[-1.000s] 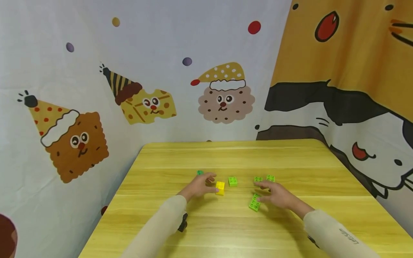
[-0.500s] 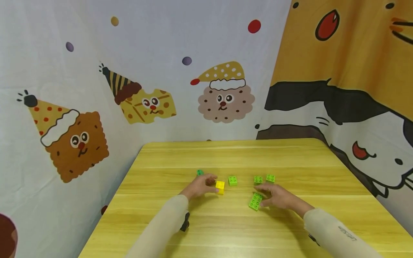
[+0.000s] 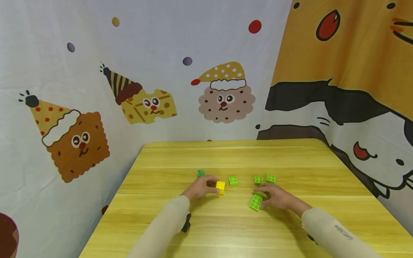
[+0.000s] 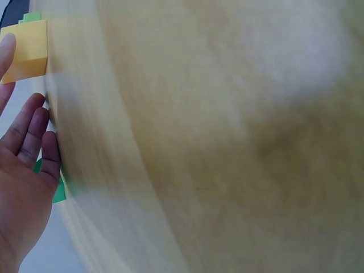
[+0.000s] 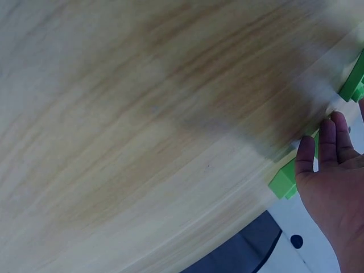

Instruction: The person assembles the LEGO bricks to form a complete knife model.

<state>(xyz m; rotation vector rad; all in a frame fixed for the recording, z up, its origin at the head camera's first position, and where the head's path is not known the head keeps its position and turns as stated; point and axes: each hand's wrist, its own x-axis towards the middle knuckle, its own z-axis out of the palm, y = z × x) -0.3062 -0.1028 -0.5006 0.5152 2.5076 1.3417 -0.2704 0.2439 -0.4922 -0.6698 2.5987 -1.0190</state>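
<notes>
My left hand (image 3: pixel 202 187) is at a yellow toy brick (image 3: pixel 221 187), thumb against its near side and index finger by its far left corner. In the left wrist view the thumb overlaps the yellow brick (image 4: pixel 29 48), while the other fingers extend loosely below. My right hand (image 3: pixel 274 195) lies beside a long light-green brick (image 3: pixel 256 202). Its thumb is right at the brick's right side, and its index finger reaches past the far end. In the right wrist view the fingers look nearly straight, with the long green brick (image 5: pixel 352 82) at the frame's edge.
Small light-green bricks stand farther back: one (image 3: pixel 233 181) between the hands, and two more, one (image 3: pixel 258 180) and another (image 3: pixel 271 178), beyond the right hand. A dark-green brick (image 3: pixel 200 173) sits behind the left hand. The wooden table (image 3: pixel 226 154) meets a cartoon-printed curtain (image 3: pixel 187 104).
My right thumb has drawn back from over the long green brick to its right side. The left index finger has lowered slightly toward the yellow brick. The bricks keep their places.
</notes>
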